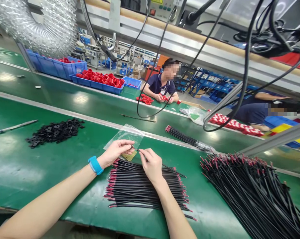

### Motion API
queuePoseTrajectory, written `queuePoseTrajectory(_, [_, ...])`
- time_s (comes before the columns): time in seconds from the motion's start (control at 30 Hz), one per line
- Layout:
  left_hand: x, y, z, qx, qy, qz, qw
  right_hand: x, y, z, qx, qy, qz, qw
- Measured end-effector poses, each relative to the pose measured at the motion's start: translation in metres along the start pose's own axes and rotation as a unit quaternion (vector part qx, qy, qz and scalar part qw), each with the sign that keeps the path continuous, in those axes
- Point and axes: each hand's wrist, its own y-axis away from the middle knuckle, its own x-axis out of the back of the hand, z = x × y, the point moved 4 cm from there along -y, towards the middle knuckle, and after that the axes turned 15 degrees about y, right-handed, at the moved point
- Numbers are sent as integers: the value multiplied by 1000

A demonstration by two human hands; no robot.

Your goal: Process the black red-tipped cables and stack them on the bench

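My left hand (120,151), with a blue wristband (95,165), is closed in a pinch at a small dark piece (132,146) mostly hidden by the fingertips. Right beside it, my right hand (151,163) pinches a thin black cable (137,150) near its end, and the two hands almost meet. Under and in front of them lies a row of short black cables (130,186) with red wire ends on both sides. A clear plastic bag (130,132) rests behind my left hand, with a yellowish patch (130,156) near its lower edge.
Small black flat parts (56,131) are heaped at left, near a pen (14,127). A large cable bundle (249,189) covers the right side; a smaller bundle (181,135) lies behind. Blue trays (97,87) hold red parts. Loose cords (246,66) hang overhead. Two co-workers (162,83) sit across.
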Motion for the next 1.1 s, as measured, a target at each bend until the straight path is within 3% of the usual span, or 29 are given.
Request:
queuePoseTrajectory(0.1, [-3,1,2,-48,-105,5,993,-1,0,-3,39,47,14,998])
queuePoseTrajectory(0.2, [-8,4,-1,-69,-135,-14,988,-2,1,-7,70,77,18,994])
queuePoseTrajectory(0.37, [-14,13,-5,-139,-221,-36,965,-3,1,-9,39,68,-28,997])
queuePoseTrajectory(0.43, [-16,17,-4,-199,-296,-51,933,-5,2,-8,3,26,-64,998])
queuePoseTrajectory(0.53, [-21,24,-4,-290,-408,-116,858,-11,4,-6,-39,-47,-130,990])
queuePoseTrajectory(0.6, [-23,26,-4,-320,-445,-152,822,-15,4,-4,-58,-84,-157,982])
queuePoseTrajectory(0.67, [-20,23,-2,-315,-438,-134,831,-16,4,-4,-77,-115,-151,979])
queuePoseTrajectory(0.8, [-12,16,2,-258,-356,-35,897,-12,2,-6,-88,-133,-88,983])
queuePoseTrajectory(0.87, [-12,16,2,-240,-327,-23,914,-9,3,-8,-70,-111,-66,989])
queuePoseTrajectory(1.1, [-19,26,-5,-260,-374,-79,887,-6,4,-8,-32,-51,-96,994])
